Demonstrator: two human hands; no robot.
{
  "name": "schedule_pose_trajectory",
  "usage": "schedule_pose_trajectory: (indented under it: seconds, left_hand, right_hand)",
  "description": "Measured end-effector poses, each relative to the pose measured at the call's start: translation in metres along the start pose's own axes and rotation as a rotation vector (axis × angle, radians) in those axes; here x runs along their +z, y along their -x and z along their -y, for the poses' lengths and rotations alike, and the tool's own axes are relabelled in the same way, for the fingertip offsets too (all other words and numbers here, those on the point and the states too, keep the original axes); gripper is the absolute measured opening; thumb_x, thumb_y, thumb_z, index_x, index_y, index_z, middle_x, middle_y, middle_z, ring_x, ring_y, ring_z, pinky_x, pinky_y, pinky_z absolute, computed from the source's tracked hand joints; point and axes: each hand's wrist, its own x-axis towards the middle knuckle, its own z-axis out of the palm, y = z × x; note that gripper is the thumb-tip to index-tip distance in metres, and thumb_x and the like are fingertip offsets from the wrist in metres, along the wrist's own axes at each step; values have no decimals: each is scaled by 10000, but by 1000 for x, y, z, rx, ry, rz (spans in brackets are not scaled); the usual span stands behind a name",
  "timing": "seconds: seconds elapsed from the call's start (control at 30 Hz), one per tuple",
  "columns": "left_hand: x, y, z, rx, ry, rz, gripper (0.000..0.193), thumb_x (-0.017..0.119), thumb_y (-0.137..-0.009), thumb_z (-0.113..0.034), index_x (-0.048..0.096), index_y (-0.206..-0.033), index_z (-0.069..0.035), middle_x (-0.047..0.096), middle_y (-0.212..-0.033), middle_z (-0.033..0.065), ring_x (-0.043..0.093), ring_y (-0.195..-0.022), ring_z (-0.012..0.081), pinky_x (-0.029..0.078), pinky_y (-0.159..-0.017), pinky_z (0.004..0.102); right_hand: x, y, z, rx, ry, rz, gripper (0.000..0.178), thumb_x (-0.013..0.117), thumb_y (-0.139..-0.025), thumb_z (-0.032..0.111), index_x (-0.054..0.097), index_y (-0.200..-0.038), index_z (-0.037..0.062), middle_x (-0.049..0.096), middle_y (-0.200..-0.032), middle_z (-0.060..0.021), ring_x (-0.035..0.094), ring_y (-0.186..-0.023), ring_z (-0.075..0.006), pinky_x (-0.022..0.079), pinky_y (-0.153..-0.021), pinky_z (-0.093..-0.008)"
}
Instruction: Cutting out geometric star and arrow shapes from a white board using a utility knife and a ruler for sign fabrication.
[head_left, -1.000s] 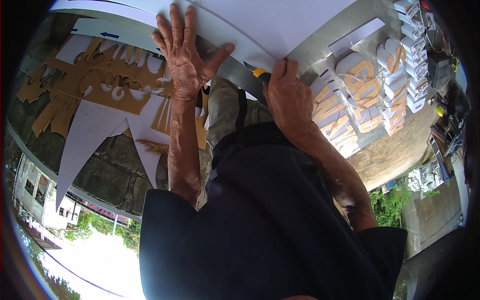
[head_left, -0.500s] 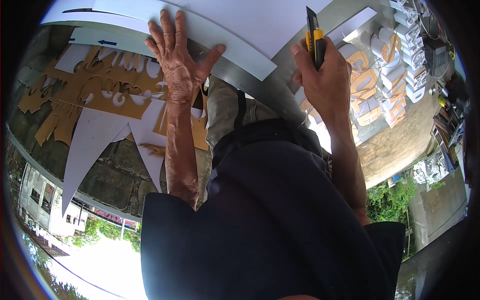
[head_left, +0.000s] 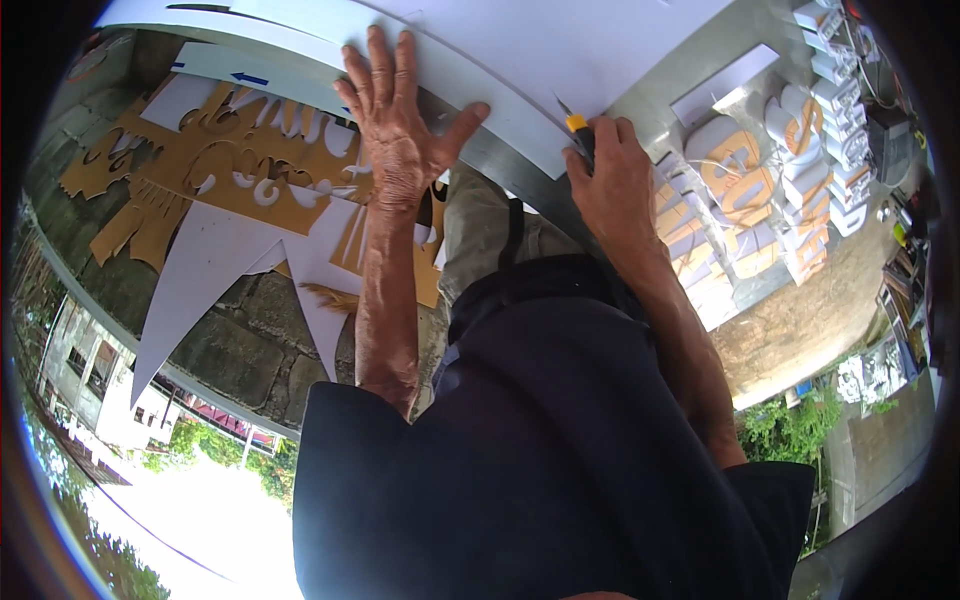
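Daylight blows out to featureless white at lower left, beside bright greenery (head_left: pixel 270 475), and washes a bluish haze over one edge of a dark shirt (head_left: pixel 520 430) otherwise sunk in shadow. Glare flashes off a smooth gray surface (head_left: pixel 650 110) at upper right, while stone blocks (head_left: pixel 235 340) at left lie dim. A white sheet (head_left: pixel 580 45) catches soft light. Straight edges curve toward the black fisheye rim, where detail softens and color fringes appear.
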Motion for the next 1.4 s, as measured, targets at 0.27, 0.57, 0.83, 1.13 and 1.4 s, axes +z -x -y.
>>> schedule_pose_trajectory:
  seconds: [0.27,0.57,0.83,1.13,1.4]
  left_hand:
    - [-1,0,-1,-5,31,-7,1148,851,-714,-635,400,-1577,-29,223,-1675,292,120,-1535,575,74,-1187,753]
    - [-1,0,-1,-9,42,-8,1131,841,-729,-626,396,-1582,-30,234,-1673,288,119,-1538,569,81,-1185,756]
    - [0,2,-1,-3,43,-19,1128,833,-738,-635,391,-1585,-35,224,-1679,283,101,-1543,567,74,-1187,755]
    - [-4,1,3,2,41,-15,1145,819,-738,-686,387,-1588,-53,230,-1680,268,93,-1544,562,98,-1201,738]
    - [-26,-28,32,183,-4,75,1120,786,-625,-783,492,-1550,-222,303,-1684,148,135,-1550,528,162,-1229,696]
  right_hand:
    - [0,-4,1,5,76,73,243,724,-934,124,565,-1049,-19,615,-1081,-227,690,-865,-452,554,-736,-535]
    - [-2,-8,2,5,107,110,238,727,-933,115,557,-1022,-25,614,-1044,-229,689,-849,-449,553,-725,-531]
    - [1,-7,0,-12,95,83,235,731,-929,102,556,-1018,-26,607,-1061,-238,685,-839,-457,550,-713,-531]
    - [4,-5,-3,0,79,90,249,737,-923,92,544,-1017,-35,600,-1071,-251,683,-846,-463,555,-717,-527]
    - [1,-8,-2,-2,70,91,247,742,-918,83,551,-1013,-43,603,-1063,-250,685,-842,-461,552,-712,-523]
